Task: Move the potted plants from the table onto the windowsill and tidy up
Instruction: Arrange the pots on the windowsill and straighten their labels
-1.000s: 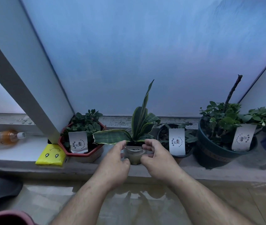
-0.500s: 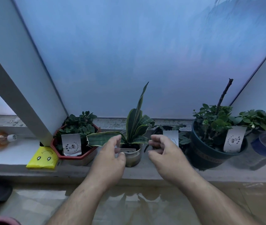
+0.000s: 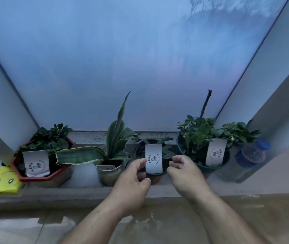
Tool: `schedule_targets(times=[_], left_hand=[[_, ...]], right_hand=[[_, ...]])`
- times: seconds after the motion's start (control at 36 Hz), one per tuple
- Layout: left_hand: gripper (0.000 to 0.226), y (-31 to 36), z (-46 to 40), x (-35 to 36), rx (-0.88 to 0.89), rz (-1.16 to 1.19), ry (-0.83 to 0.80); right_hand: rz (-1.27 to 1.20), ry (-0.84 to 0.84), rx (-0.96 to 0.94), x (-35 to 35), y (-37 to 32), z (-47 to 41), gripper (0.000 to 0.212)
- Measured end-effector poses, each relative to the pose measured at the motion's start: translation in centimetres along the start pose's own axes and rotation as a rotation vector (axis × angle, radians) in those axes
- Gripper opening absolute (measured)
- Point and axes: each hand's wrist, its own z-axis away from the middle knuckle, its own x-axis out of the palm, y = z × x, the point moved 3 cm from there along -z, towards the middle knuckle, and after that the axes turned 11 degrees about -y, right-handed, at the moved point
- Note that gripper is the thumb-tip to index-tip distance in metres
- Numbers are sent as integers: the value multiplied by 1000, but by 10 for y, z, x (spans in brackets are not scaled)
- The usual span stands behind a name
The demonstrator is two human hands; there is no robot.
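Frosted window glass backs the windowsill, where four potted plants stand in a row. Both hands flank the small dark pot near the front edge: the left hand touches its side, fingers loosely curled, and the right hand hovers close, half-closed, gripping nothing. Tidying seems underway; next, probably straighten this pot and its label.

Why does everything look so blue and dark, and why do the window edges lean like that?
Head view: the only light comes through the frosted window, so it is dim and bluish, and the plants look dark against it. The wide-angle lens bends the window frame into slants. The hands, left and right, look soft, and the blue-capped bottle at the edge is blurry.
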Motion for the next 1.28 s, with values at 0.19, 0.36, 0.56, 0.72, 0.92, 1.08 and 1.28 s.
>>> schedule_targets(times=[0.19,0.36,0.56,0.72,0.92,1.08,1.28], left_hand=[[55,-3,-3,0,-50,-106,34],[59,-8,-5,-1,-62,-104,7],[65,-14,-7,-1,-45,-126,-37],[62,-15,-9,-2,-44,-151,-11],[54,-12,-8,-5,-36,-140,14],[51,3,-3,-4,27,-148,39],[39,22,-4,2,133,-173,191]], right_hand=[[-10,-121,-10,9,6,-4,50],[3,-143,-17,12,3,-5,42],[28,-110,-13,9,2,-4,45],[24,-101,-5,8,3,-3,49],[37,-102,-12,6,2,-1,53],[60,-108,-35,0,-2,7,54],[110,-36,-204,-41,-9,32,39]])
